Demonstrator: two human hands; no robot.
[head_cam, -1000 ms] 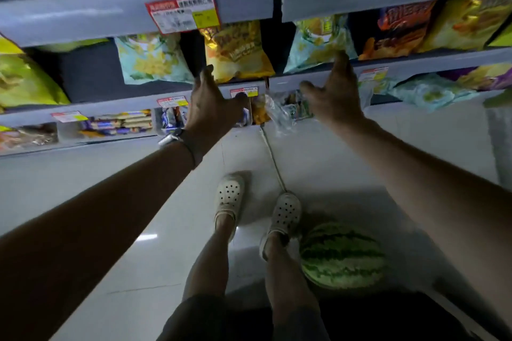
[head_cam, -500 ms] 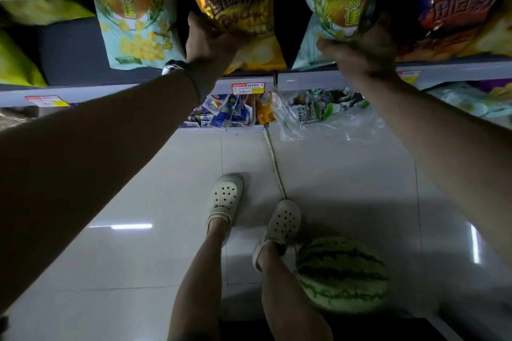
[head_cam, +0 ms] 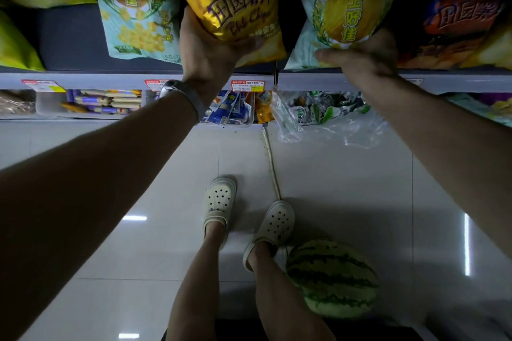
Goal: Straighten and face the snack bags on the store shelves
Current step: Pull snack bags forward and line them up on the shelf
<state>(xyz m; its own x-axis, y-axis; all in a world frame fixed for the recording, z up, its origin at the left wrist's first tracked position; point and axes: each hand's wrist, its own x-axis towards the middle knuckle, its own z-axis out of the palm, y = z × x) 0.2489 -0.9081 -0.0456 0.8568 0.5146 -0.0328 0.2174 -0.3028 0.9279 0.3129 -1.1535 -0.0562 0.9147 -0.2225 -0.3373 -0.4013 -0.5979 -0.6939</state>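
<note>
My left hand (head_cam: 206,54) grips the lower part of a yellow chip bag (head_cam: 238,11) on the middle shelf (head_cam: 83,79), thumb across its front. My right hand (head_cam: 365,59) holds the bottom edge of a pale green bag with a yellow corn picture (head_cam: 340,19) just right of the shelf divider. A light blue corn-puff bag (head_cam: 135,22) stands left of the yellow bag. An orange and purple chip bag (head_cam: 454,22) leans at the right. Green bags (head_cam: 16,44) lie at the far left.
A lower shelf holds small packets in clear bins (head_cam: 102,104) and a loose plastic bag of green packets (head_cam: 327,113). A watermelon (head_cam: 332,278) sits on the tiled floor by my right foot. A thin cord (head_cam: 273,171) runs down the floor.
My view moved closer to the shelf. Both hands rose from the shelf edge onto the bags, the left taking the yellow bag and the right the pale green one.
</note>
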